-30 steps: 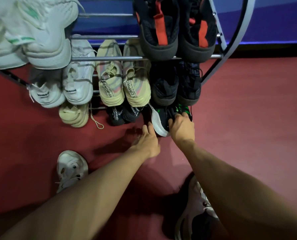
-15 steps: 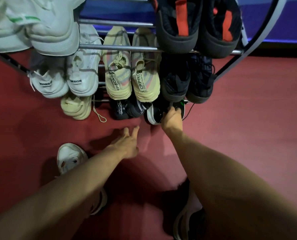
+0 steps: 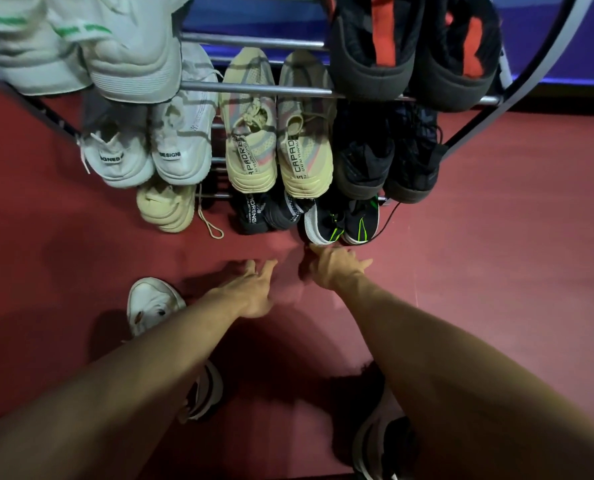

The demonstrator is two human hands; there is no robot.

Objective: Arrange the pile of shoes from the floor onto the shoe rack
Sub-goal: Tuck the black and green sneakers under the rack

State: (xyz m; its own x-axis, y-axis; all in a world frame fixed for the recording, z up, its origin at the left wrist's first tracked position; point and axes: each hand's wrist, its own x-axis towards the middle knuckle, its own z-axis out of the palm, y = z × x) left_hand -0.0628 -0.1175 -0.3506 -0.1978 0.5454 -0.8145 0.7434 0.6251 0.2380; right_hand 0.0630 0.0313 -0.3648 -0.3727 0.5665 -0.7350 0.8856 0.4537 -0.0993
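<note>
Head view, looking down at the shoe rack [image 3: 261, 89]. My right hand [image 3: 337, 266] hovers just in front of the black shoes with green stripes [image 3: 344, 221] on the bottom rail, fingers spread and relaxed, holding nothing; whether a fingertip touches the heel I cannot tell. My left hand [image 3: 254, 289] lies over the red floor [image 3: 496, 237], likewise loose and holding nothing. The rack carries the white pair [image 3: 150, 150], the beige pair [image 3: 278, 147] and a black pair [image 3: 385, 157] on the middle rails, with a single beige shoe [image 3: 165, 209] and dark shoes [image 3: 266, 213] on the bottom row. A white shoe [image 3: 151, 303] lies on the floor beside my left forearm, not yet racked; other footwear shows partly under both arms, and whether I am wearing it I cannot tell.

I judge the green-striped pair placed, and the next pick to be the white shoe. To do it well, I should grip it at the heel collar with my left hand, lift it clear of my arm, and seat its sole across two rails, heel outward like its neighbours, checking that the loose lace [image 3: 209, 223] is not trapped.
</note>
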